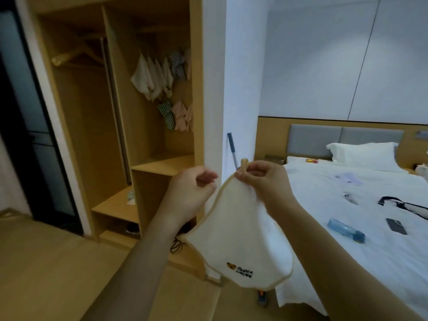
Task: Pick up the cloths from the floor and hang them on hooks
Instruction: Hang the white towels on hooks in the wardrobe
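Open wooden wardrobe (143, 135), upper left of frame, holding hung cloths (159, 77). At centre, the right hand (261, 179) pinches the loop of a cream cloth (240, 239) with tan edging and small embroidered logo; left hand (192, 188) fingers curled, empty.

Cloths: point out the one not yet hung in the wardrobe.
The white cloth with beige trim and a small bear logo. The right hand pinches its loop; the other cloths hang inside the wardrobe.
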A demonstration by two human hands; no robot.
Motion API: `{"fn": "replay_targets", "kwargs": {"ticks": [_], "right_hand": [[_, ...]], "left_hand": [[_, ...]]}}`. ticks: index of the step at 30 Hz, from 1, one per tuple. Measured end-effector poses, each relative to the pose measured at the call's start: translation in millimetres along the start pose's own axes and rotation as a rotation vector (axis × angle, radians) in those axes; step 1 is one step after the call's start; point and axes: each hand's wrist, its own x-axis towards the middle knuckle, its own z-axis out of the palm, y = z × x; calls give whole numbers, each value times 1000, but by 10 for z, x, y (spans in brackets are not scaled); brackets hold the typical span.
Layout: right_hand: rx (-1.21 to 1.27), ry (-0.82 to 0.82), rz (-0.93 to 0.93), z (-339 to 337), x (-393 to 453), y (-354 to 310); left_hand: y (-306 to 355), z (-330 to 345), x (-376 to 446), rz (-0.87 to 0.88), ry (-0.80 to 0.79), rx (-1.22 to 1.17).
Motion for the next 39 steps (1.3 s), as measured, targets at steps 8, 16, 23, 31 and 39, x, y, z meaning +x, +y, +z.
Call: {"fn": "replay_targets", "kwargs": {"ticks": [8, 16, 23, 31, 39], "right_hand": [[-16, -141, -87, 909, 492, 122], [147, -284, -88, 1614, 1226, 315], [328, -438, -1, 2097, 2180, 380], [246, -507, -98, 2626, 3137, 604], [243, -398, -169, 3376, 3981, 815]], "left_hand": [[-212, -225, 644, 44, 233, 90], [-766, -595, 1249, -62, 341, 117], [-1140, -959, 2094, -97, 369, 205], [-1796, -1180, 2915, -159, 480, 268], [-2517, -1308, 3666, -94, 507, 145]]}}
